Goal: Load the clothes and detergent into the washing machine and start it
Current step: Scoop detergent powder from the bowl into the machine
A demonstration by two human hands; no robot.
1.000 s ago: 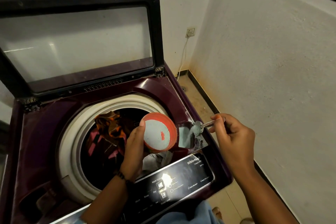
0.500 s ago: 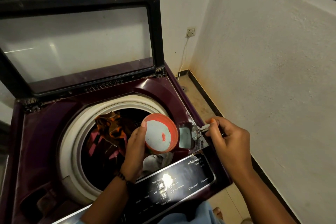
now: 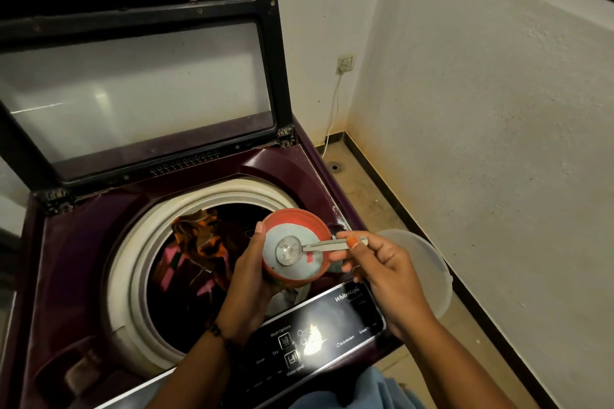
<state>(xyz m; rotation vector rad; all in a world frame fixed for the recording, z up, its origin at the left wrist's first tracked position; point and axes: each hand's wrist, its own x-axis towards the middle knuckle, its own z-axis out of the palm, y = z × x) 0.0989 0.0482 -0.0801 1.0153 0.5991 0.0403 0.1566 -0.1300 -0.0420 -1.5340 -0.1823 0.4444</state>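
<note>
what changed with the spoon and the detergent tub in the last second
The right hand carried the spoon leftward from the detergent compartment at the washer's right edge back over the orange tub; its bowl now sits on the pale powder inside. The left hand holds the tub as before, over the drum. The clothes and the raised lid are unchanged.

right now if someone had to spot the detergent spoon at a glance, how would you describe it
Start at the open washing machine and its round drum opening with clothes inside. At the drum's right edge the left hand holds an orange tub of pale powder. The spoon is the small silvery metal one lying over that powder, its handle pinched by the right hand.
</note>
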